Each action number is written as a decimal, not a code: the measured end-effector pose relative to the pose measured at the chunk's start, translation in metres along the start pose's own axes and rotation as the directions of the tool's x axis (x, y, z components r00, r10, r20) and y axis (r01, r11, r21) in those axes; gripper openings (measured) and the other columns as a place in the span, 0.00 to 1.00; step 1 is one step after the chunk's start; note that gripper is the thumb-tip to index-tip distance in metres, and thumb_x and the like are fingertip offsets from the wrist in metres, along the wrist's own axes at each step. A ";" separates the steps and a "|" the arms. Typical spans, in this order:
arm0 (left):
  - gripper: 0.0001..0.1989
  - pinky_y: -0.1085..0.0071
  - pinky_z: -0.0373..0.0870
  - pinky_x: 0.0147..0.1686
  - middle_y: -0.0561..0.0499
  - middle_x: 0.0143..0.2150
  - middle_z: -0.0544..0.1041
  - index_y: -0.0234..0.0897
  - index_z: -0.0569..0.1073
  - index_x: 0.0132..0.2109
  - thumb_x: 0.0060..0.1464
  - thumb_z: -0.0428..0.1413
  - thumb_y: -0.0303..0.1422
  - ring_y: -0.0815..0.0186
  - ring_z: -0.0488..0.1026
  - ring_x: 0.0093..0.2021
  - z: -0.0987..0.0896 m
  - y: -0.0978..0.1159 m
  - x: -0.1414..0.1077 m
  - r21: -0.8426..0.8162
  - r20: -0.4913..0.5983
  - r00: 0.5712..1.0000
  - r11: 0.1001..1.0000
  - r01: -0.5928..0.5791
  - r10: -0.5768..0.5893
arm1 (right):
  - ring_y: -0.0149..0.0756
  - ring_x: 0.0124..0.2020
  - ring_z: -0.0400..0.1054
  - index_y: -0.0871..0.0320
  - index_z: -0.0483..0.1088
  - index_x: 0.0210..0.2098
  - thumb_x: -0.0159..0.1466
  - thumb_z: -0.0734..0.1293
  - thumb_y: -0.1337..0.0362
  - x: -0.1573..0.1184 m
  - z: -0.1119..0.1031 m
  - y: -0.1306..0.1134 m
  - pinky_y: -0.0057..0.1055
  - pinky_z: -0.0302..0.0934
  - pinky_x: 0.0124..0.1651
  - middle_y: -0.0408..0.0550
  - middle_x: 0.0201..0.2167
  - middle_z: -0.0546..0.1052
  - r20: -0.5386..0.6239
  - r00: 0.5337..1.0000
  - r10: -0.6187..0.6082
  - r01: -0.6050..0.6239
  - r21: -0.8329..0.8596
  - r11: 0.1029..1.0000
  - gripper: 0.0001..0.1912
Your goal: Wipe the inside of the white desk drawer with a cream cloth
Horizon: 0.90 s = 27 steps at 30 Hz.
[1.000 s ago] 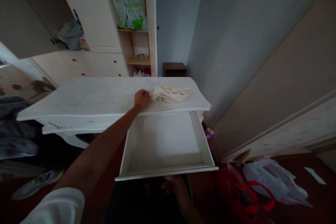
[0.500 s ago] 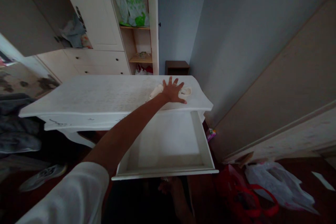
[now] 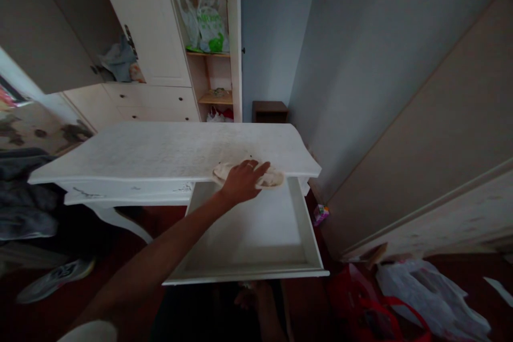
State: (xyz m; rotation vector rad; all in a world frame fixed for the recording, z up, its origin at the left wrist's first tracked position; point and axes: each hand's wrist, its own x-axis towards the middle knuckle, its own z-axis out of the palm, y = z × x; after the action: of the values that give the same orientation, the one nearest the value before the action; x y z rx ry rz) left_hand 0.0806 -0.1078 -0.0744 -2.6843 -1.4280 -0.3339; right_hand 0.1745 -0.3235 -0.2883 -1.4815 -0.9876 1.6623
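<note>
left hand (image 3: 242, 180) grips cloth (image 3: 274, 177); drawer (image 3: 264, 235) partly covers right hand (image 3: 251, 297), grip unclear; red bag (image 3: 352, 295) nearby.

The wardrobe (image 3: 160, 26) and table (image 3: 140, 149) suggest a home.

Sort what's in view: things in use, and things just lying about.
In use:
- cloth, under the left hand
- table, cloth at its front edge
- open drawer, right hand low by its front

Lying about:
- shoe
- red bag
- white bag
- small box
</note>
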 end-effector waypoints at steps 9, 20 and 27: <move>0.36 0.41 0.47 0.67 0.43 0.68 0.63 0.52 0.58 0.69 0.54 0.49 0.25 0.49 0.53 0.70 0.036 -0.012 -0.111 0.116 0.203 0.973 0.990 0.085 -0.107 | 0.39 0.30 0.73 0.60 0.76 0.38 0.62 0.64 0.41 0.022 0.003 0.017 0.34 0.68 0.32 0.51 0.30 0.78 0.072 0.997 0.006 -0.015 0.121 0.993 0.26; 0.38 0.41 0.65 0.50 0.22 0.62 0.66 0.26 0.65 0.63 0.51 0.57 0.45 0.34 0.68 0.57 0.055 -0.027 -0.090 0.313 0.281 0.887 0.909 0.276 -0.366 | 0.32 0.16 0.63 0.60 0.74 0.27 0.37 0.68 0.30 0.027 -0.003 0.013 0.29 0.54 0.23 0.50 0.16 0.74 0.118 0.992 0.034 -0.072 0.332 0.940 0.38; 0.38 0.58 0.72 0.43 0.28 0.47 0.78 0.23 0.50 0.71 0.58 0.52 0.36 0.47 0.77 0.48 0.062 -0.027 -0.085 0.156 0.377 0.826 0.908 0.389 -0.419 | 0.33 0.17 0.65 0.61 0.75 0.27 0.43 0.67 0.31 0.016 0.002 0.012 0.29 0.56 0.23 0.52 0.17 0.75 -0.013 1.000 0.026 -0.020 0.352 0.936 0.36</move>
State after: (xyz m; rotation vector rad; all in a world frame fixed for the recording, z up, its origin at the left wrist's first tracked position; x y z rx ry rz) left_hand 0.0212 -0.1506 -0.1547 -2.4607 -2.0850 0.2727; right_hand 0.1711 -0.3157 -0.3066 -1.2666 -0.6217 1.7329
